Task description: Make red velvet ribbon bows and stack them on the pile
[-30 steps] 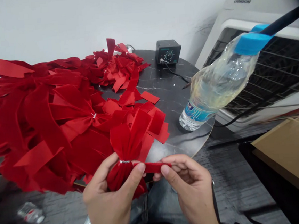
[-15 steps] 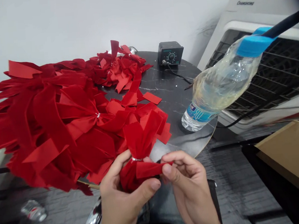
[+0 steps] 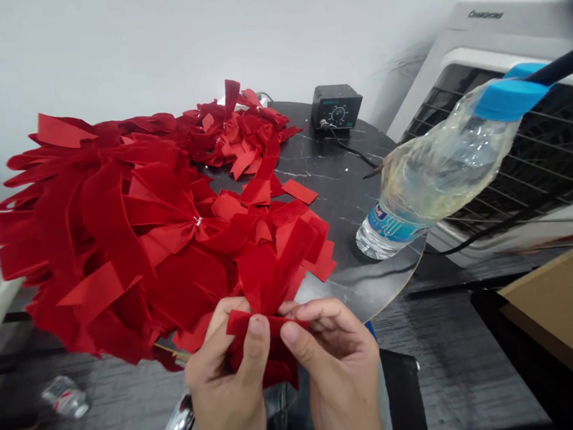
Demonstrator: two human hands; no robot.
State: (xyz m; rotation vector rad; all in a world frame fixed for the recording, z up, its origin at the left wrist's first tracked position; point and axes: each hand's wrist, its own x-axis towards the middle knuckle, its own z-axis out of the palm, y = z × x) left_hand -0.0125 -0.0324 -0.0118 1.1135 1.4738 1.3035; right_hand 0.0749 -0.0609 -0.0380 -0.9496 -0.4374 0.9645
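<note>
My left hand (image 3: 223, 374) and my right hand (image 3: 334, 365) are close together, pinching a red velvet bow (image 3: 267, 287) at its gathered waist. A short red velvet strip (image 3: 256, 325) lies across that waist, held between both thumbs and fingers. The strip hides the wire tie seen earlier. Beyond my hands, a large heap of finished red velvet bows (image 3: 102, 238) covers the left of the round black marble table (image 3: 349, 189). One bow in the heap shows a small silver wire tie (image 3: 198, 221).
A squashed water bottle with a blue cap (image 3: 438, 175) hangs over the table's right side from a black rod. A black control box with a dial (image 3: 336, 107) stands at the back. A white ventilated appliance (image 3: 501, 29) and a cardboard box (image 3: 560, 305) are at right; a crushed bottle (image 3: 64, 397) lies on the floor.
My hands have come closer together and the strip now lies folded over the bow's waist, hiding the wire tie. The view has drifted slightly, so the table sits further right.
</note>
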